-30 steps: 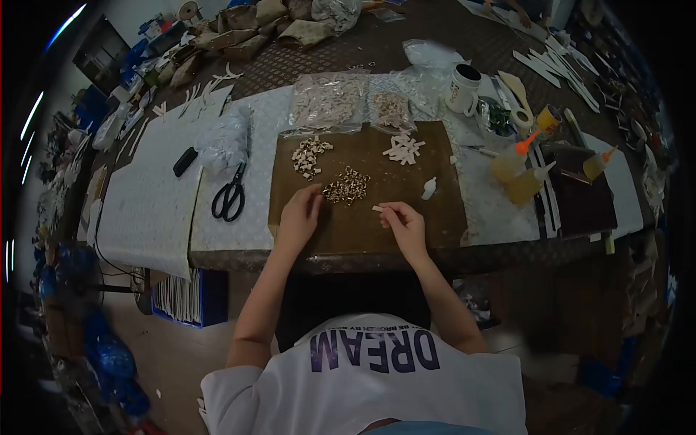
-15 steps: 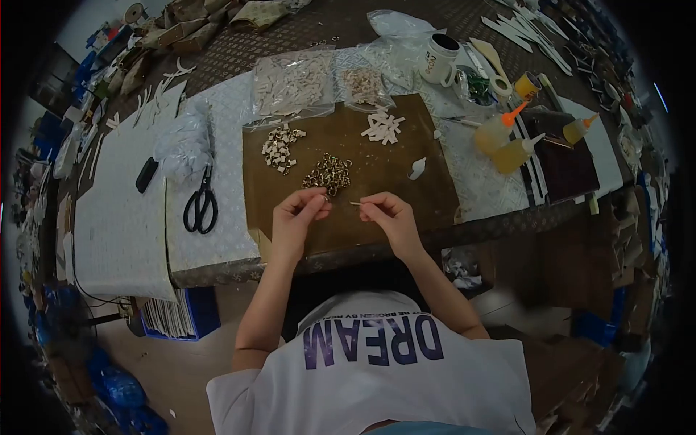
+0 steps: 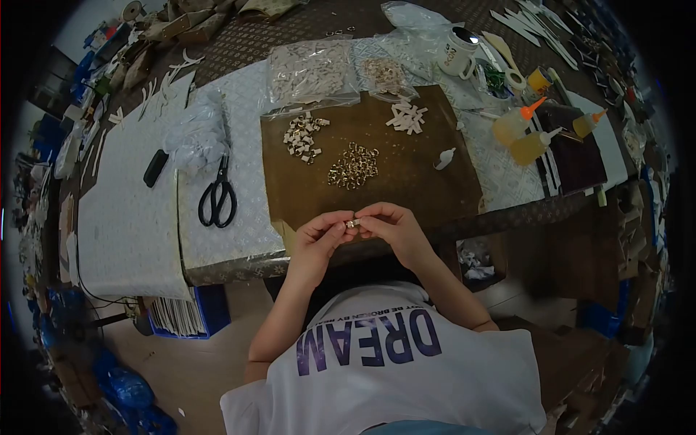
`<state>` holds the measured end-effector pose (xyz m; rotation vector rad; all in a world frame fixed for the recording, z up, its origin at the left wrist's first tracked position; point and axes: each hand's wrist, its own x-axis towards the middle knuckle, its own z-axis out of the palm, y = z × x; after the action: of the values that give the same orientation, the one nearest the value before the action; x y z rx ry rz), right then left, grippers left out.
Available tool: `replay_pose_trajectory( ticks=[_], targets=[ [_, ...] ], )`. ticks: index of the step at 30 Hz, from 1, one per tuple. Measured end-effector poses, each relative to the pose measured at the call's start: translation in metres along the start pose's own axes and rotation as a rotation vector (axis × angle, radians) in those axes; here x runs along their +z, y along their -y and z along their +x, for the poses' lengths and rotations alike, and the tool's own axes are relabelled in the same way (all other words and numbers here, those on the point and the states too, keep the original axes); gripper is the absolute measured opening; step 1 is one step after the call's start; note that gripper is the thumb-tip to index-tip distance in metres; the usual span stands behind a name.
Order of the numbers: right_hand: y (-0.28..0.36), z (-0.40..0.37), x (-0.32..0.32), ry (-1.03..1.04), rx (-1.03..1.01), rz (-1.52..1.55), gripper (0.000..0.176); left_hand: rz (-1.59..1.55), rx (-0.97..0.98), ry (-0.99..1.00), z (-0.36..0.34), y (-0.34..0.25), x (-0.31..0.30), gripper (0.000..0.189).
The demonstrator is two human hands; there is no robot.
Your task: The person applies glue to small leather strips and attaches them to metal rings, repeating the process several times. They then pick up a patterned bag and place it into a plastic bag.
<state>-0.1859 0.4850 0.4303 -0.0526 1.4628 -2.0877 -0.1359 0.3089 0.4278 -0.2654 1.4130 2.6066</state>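
My left hand and my right hand meet at the near edge of the brown mat. Pinched in my left fingertips is a small gold metal ring. My right fingertips close on a short white strip that touches the ring; whether it is threaded through cannot be made out. Just beyond the hands lies a pile of gold rings. Farther off are a pile of rings with white tabs, on the left, and a pile of loose white strips, on the right.
Black scissors and a black oblong object lie left of the mat. Behind it are filled plastic bags and a mug. Glue bottles stand to the right. A blue bin sits below the table.
My hands, apart over the mat before, have come together nearer to my body. The ring and the white strip now touch. The whole view has shifted slightly.
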Motion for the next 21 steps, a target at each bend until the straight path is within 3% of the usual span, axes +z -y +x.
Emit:
replay_pose_trajectory(
  ticks=[2,8,11,17,21],
  targets=[
    [0.003,0.001,0.003,0.018,0.066,0.024,0.014,-0.037,-0.013,0.017,0.001,-0.001,-0.005,0.021],
    [0.0,0.001,0.003,0.01,-0.044,0.064,0.017,-0.007,-0.047,0.04,0.006,-0.003,-0.002,0.02],
    [0.002,-0.006,0.003,-0.047,-0.181,-0.138,0.014,0.063,-0.036,0.031,0.011,0.002,-0.002,0.021],
    [0.007,-0.017,-0.002,-0.136,-0.196,-0.382,0.009,0.374,0.084,-0.05,0.01,0.007,0.016,0.018],
    [-0.005,-0.014,-0.016,-0.115,-0.164,-0.284,0.009,0.232,-0.002,-0.073,0.012,0.009,0.023,0.016]
  ],
)
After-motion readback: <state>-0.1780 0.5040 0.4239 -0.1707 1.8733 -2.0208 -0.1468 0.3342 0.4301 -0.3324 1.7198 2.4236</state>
